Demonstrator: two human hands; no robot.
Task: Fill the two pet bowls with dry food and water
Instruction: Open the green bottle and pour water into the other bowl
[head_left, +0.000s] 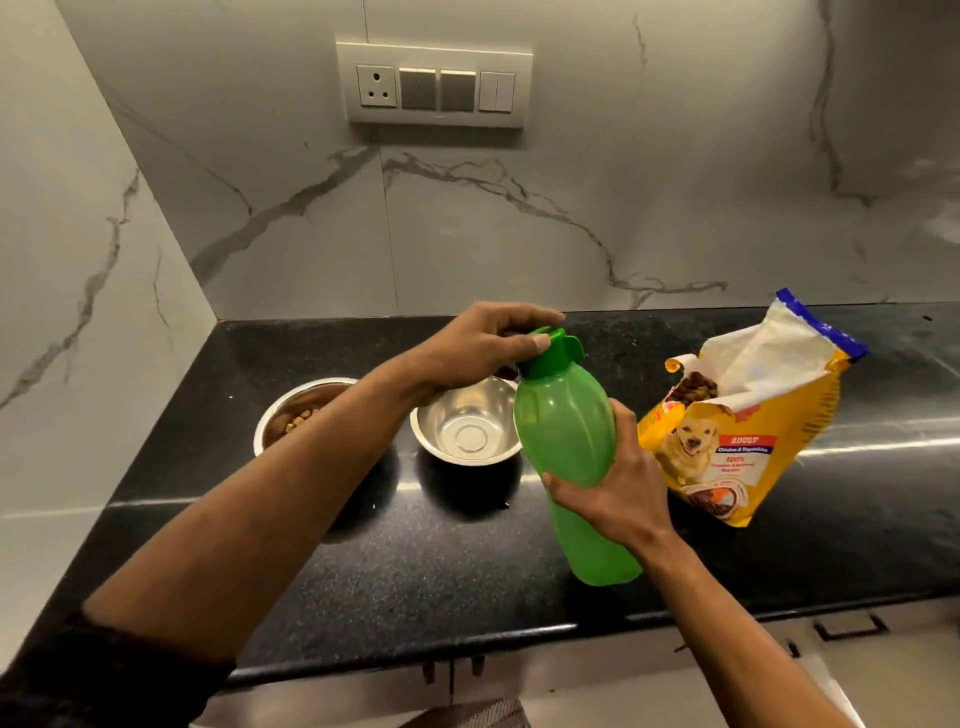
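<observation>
Two steel bowls stand side by side on the black counter (441, 566). The left bowl (291, 410) holds brown dry food and is partly hidden by my left forearm. The right bowl (467, 431) is empty and shiny. I hold a green plastic bottle (566, 441) tilted above the counter, just right of the empty bowl. My right hand (608, 488) grips the bottle's lower body. My left hand (483, 348) is closed on its green cap (553, 348), which sits on the bottle.
An open yellow dog food bag (748, 426) leans at the right, kibble showing at its mouth. Marble walls close off the back and left. A socket and switch panel (434, 85) is on the back wall. Cabinet fronts lie below the counter's front edge.
</observation>
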